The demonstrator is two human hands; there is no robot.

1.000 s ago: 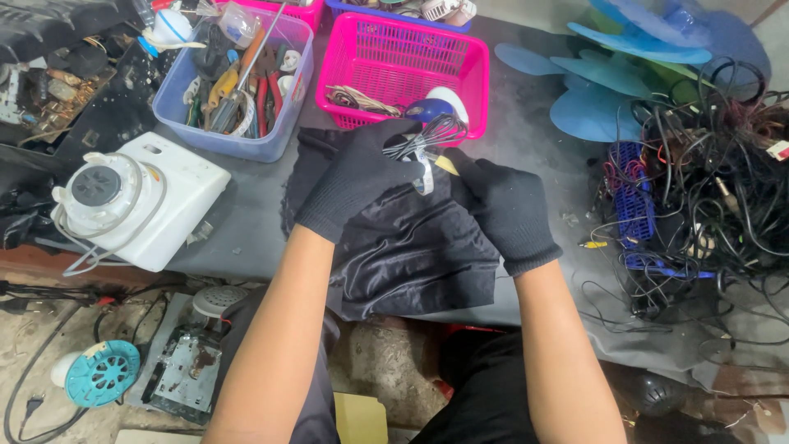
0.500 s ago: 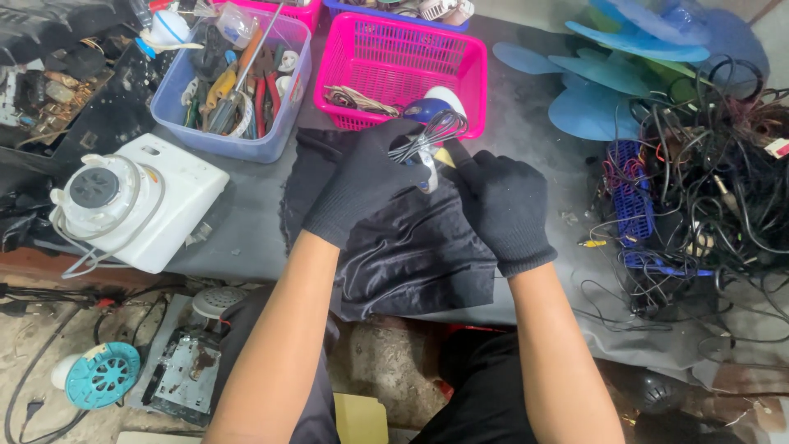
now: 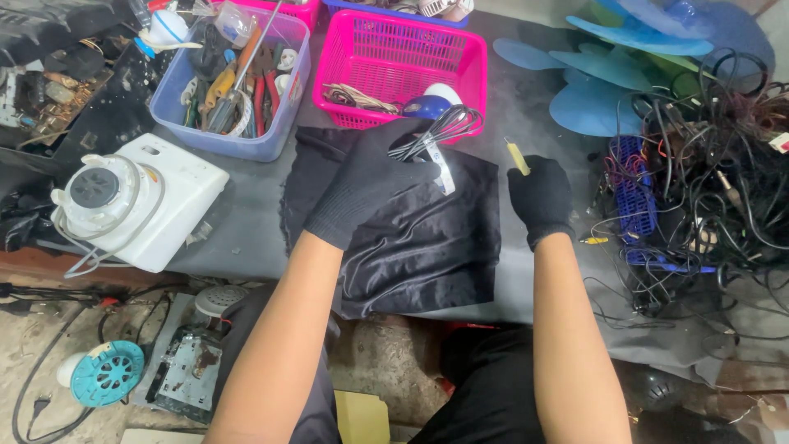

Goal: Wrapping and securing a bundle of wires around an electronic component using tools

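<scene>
Gloves, black ones, cover both of the person's hands over a cluttered grey workbench (image 3: 246, 238). Their left hand (image 3: 370, 177) has its fingers curled tight around a bundle of thin dark wires (image 3: 436, 131) with a pale strip hanging from it, held just above a black cloth (image 3: 427, 247) spread on the bench, near the front edge of a pink basket (image 3: 394, 49). Their right hand (image 3: 540, 193) sits apart from it, off the cloth's right edge, fingers pressed together in a pinch on a small yellowish stick (image 3: 518, 156) that pokes upward. To the left stands a blue tub of hand tools (image 3: 234, 86) and a white boxy device (image 3: 136, 201); to the right lies a tangle of black cables (image 3: 699, 164) beside blue fan blades (image 3: 592, 90).
</scene>
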